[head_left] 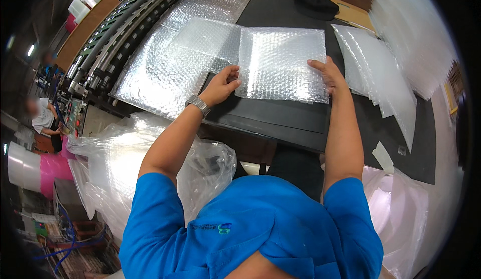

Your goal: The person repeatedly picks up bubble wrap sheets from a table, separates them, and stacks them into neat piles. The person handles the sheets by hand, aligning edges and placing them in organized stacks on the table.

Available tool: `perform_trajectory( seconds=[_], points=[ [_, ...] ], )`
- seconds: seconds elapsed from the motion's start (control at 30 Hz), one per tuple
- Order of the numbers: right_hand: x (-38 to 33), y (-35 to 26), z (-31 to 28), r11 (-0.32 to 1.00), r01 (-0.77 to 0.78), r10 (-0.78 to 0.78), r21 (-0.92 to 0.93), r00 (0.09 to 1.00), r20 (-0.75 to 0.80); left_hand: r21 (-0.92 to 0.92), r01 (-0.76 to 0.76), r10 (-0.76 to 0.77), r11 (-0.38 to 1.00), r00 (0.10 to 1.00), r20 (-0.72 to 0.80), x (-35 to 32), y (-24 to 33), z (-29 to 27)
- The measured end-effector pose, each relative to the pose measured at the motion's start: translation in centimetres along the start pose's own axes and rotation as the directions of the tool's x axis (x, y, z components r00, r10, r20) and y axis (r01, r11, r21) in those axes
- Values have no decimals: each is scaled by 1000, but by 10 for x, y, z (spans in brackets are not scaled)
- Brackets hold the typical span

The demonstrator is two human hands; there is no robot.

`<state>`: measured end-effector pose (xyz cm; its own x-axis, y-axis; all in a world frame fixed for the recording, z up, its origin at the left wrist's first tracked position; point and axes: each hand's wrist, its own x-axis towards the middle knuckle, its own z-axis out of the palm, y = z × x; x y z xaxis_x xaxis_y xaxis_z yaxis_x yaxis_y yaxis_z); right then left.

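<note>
Partway along, I'd judge — one bubble-wrap sheet [280, 61] is between my hands over the black table [268, 8], with more bubble wrap [160, 81] left of it and a fanned pile of pale sheets [376, 66] to the right; which are finished, I can't tell. My right hand [329, 76] pinches its right edge, while my left hand [221, 86] curls half-open at the other — grip unclear.

A clear, roughly square piece of bubble wrap [280, 63] is spread nearly flat over a black surface [273, 114]. Its face is covered with small bubbles, its right edge is pinched, and light is reflected off it.
</note>
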<state>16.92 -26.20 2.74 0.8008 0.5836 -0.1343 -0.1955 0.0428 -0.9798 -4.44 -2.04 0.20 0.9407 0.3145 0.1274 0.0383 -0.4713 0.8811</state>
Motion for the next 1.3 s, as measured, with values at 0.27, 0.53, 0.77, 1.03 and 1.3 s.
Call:
perform_trajectory(
  seconds=[0.27,0.53,0.77,1.03,1.3],
  points=[
    [26,17,-16,978,197,-195,-73,980,35,893,22,428,449,872,-237,5,12,-1],
    [18,3,-10,927,375,-350,23,884,-309,875,185,10,448,977,-211,-15,11,5],
    [23,14,-10,928,371,-355,27,907,-227,903,48,-103,426,995,-4,-61,57,35],
    [21,18,-8,920,382,-354,90,906,-234,769,-5,259,639,943,-210,-68,47,-27],
    [51,42,-26,913,398,-370,89,900,-230,847,457,-196,271,888,-416,-67,27,-62]
  ],
)
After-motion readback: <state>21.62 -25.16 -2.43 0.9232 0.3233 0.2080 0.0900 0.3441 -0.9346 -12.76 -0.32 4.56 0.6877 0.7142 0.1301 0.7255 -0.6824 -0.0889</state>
